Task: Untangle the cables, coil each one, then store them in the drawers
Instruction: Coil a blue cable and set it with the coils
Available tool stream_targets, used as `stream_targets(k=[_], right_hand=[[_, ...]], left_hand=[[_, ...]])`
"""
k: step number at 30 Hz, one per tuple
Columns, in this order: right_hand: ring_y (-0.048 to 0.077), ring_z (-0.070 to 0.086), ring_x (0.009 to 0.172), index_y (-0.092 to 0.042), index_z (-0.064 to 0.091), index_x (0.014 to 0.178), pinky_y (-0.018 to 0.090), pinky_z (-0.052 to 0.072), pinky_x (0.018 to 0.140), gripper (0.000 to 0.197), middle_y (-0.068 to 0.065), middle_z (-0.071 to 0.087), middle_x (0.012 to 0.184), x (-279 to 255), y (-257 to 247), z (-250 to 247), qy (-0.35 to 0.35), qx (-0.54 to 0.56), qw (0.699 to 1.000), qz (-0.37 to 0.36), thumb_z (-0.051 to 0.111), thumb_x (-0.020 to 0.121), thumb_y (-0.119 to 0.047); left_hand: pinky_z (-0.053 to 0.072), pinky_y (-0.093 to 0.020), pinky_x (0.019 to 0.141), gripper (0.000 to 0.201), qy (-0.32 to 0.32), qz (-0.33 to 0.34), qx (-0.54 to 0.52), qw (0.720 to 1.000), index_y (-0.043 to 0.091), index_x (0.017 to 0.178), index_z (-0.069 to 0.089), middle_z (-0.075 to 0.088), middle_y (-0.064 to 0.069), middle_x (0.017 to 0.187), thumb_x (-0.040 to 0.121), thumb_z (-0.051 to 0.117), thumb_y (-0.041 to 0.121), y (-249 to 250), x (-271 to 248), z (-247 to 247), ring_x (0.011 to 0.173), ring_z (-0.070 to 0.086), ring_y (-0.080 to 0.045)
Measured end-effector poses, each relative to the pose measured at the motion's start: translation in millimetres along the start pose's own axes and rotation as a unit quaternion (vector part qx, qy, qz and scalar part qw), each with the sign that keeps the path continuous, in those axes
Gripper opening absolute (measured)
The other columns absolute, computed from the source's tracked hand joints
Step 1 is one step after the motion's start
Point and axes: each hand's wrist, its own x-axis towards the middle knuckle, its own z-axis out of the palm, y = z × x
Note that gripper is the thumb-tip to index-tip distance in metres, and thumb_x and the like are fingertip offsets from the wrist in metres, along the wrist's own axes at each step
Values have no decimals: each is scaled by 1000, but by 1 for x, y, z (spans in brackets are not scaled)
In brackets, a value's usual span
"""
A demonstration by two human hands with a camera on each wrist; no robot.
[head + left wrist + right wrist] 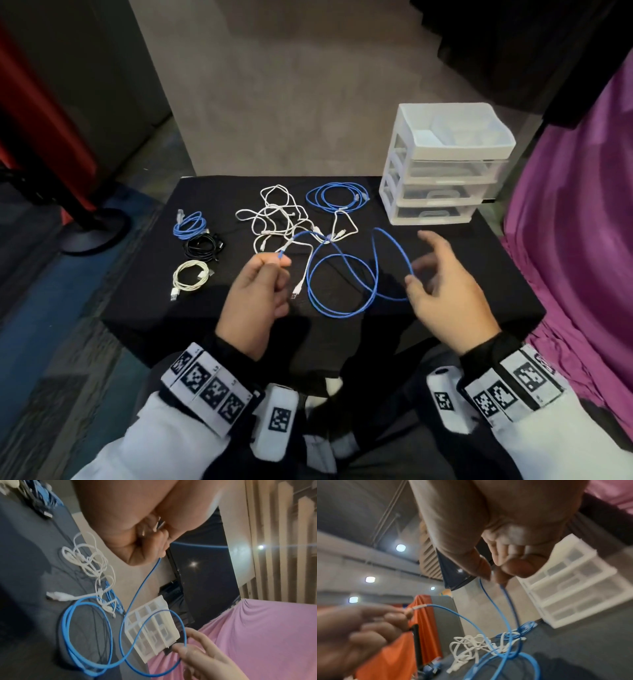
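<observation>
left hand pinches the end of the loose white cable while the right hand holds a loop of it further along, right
Not quite: the cable pinched at its end by the left hand and looped at the right hand is blue, not white, as the head view shows. The white cables lie tangled on the table.

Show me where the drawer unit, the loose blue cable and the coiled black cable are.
drawer unit (445, 150): head view, front rim of top tray.
loose blue cable (342, 313): head view, near loop.
coiled black cable (202, 247): head view, coil's middle.

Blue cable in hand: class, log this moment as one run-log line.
step: untangling | left hand: pinches blue cable end | right hand: pinches its loop | white cables: tangled | drawers: closed
</observation>
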Motion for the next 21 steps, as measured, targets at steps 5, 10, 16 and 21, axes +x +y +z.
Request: stream_targets(k=[5, 10, 16, 21], right_hand=[[17, 39, 126, -34, 48, 149, 27, 29, 114, 64, -11, 45, 147, -2, -27, 3, 13, -74, 985, -155, 73, 90, -29], [7, 50, 126, -37, 68, 122, 34, 36, 116, 29, -20, 65, 127, 9, -49, 20, -53, -5, 976, -211, 67, 93, -38], [19, 61, 64, -4, 64, 96, 30, 51, 74, 13, 8, 64, 67, 18, -25, 18, -95, 264, 957, -77, 60, 104, -15], [22, 47, 45, -12, 68, 100, 37, 47, 48, 14, -2, 52, 57, -1, -20, 33, -102, 253, 962, -8, 57, 106, -19]], left_hand=[[24, -12, 40, 25, -70, 55, 138, 986, 8, 91, 66, 38, 15, 51, 106, 46, 13, 12, -15, 9, 42, 30, 0], [34, -4, 52, 28, -162, 152, 235, 946, 0, 92, 66, 52, 22, 51, 107, 45, 11, 34, -31, 27, 48, 48, 7], [15, -16, 41, 22, -125, 24, -72, 989, 19, 87, 54, 28, 9, 63, 105, 45, 30, 62, -13, 1, 45, 20, -3], [44, -15, 53, 19, -192, -72, -244, 948, 22, 91, 48, 70, 7, 106, 106, 37, 28, 62, -15, 0, 61, 56, -3]])
